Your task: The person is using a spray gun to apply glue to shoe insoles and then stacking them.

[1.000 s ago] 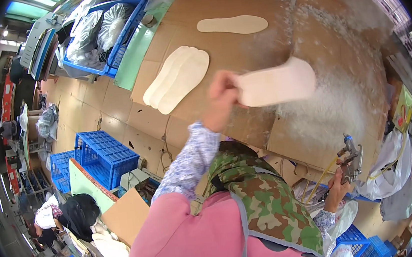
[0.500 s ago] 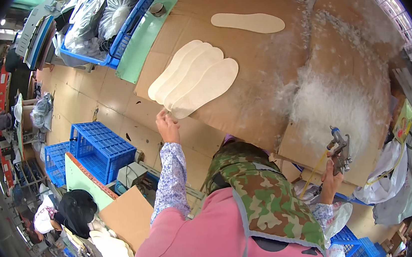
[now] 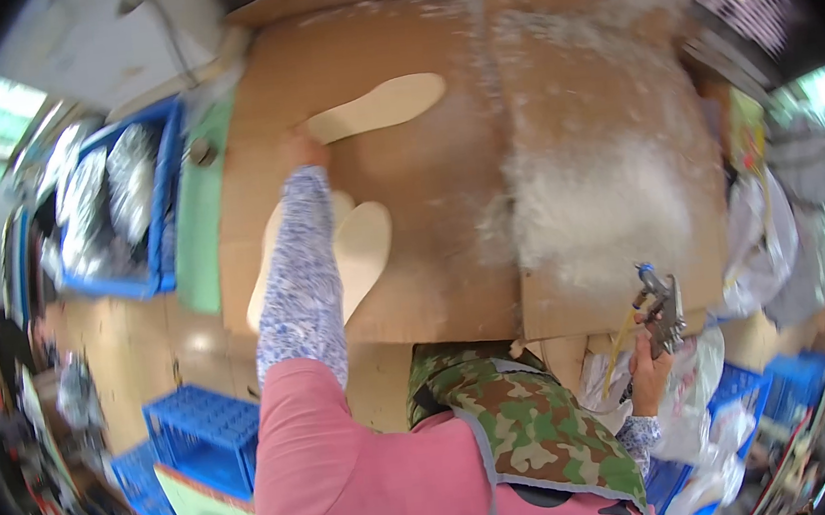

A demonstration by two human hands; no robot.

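Observation:
My left hand point(image 3: 302, 151) reaches far across the cardboard-covered table point(image 3: 445, 184) and touches the heel end of a single cream insole point(image 3: 379, 106); whether the fingers grip it cannot be told. Under my patterned left sleeve lies a stack of cream insoles point(image 3: 361, 248), partly hidden by the arm. My right hand point(image 3: 651, 373) stays low at the table's near right edge, closed around a metal spray gun point(image 3: 661, 302) with a yellow hose.
White residue point(image 3: 598, 208) coats the right part of the cardboard. A blue crate with wrapped bundles point(image 3: 110, 204) and a green board point(image 3: 195, 220) lie at the left. Blue crates point(image 3: 205, 435) stand on the floor at lower left. Plastic bags point(image 3: 763, 241) hang at right.
My left hand let go of the insole on the stack and stretched forward to the single insole at the far side. The view shifted; the right hand still holds the spray gun.

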